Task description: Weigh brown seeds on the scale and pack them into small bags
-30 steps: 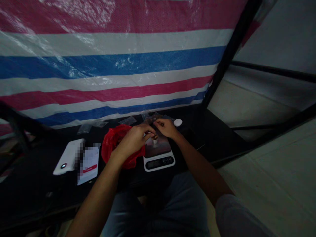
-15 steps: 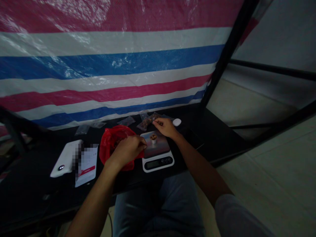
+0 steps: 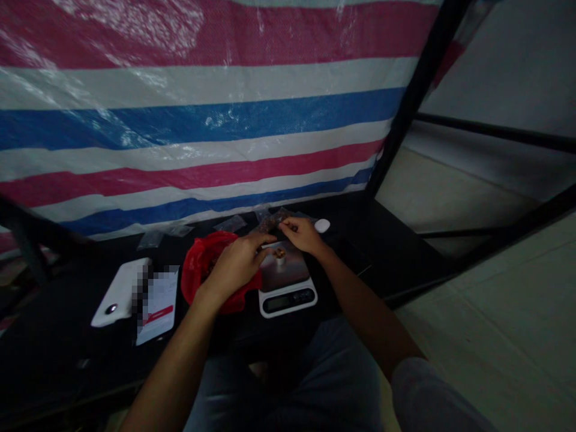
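Note:
A white kitchen scale (image 3: 288, 306) with a metal plate stands before me. On its plate sits a small white cup (image 3: 281, 260) heaped with brown pieces. My left hand (image 3: 240, 261) reaches over the red plastic bag (image 3: 193, 258) to the scale's left edge, thumb and forefinger apart near the cup; no object shows between them. Behind the cup, my right hand (image 3: 301, 234) is closed, fingertips pinched together; what they hold, if anything, is too small to make out. Just past those fingertips lies a filled clear bag (image 3: 269, 224). Brown contents show partly inside the red bag.
Flat clear bags (image 3: 150, 238) lie along the back of the black table (image 3: 396, 240). A white round lid-like piece (image 3: 321, 226) is right of my right hand. At left are a white device (image 3: 119, 294) and a lit phone (image 3: 159, 312). A striped sheet (image 3: 202, 126) hangs behind.
My left hand has risen slightly away from the red bag toward the cup, and its thumb and forefinger have spread. The right hand stays almost in place, still pinched.

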Demonstrator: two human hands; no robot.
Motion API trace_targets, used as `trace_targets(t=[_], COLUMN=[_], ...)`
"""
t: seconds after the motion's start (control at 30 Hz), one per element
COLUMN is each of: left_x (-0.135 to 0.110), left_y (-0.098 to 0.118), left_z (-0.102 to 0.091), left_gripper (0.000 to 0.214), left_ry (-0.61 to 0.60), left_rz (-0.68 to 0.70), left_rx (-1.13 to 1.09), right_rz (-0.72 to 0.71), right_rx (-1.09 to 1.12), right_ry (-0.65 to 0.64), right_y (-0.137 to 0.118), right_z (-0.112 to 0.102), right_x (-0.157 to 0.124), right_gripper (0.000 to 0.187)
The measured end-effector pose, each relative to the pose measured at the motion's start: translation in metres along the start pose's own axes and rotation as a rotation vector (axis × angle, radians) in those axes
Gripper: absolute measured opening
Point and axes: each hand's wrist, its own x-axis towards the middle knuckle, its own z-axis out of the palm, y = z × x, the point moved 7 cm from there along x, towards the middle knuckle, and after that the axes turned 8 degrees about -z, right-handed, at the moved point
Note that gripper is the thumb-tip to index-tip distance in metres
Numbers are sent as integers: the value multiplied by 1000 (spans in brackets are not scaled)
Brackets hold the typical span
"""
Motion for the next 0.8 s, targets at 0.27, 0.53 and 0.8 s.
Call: trace_targets(t=[0.27,0.53,0.8], left_x=[-27,-33,-34], left_y=[-90,-104,-101], left_z=[-3,7,-4], left_gripper=[31,26,24], left_ry=[-265,-304,-269], left_rz=[-255,-253,-170], left_rx=[160,111,114], right_rz=[38,53,56], right_rx=[-25,-45,-37], right_ry=[19,82,61], right_y=[-1,-4,0], right_z=[-4,-12,-9], right_x=[-1,0,0], right_gripper=[27,27,29])
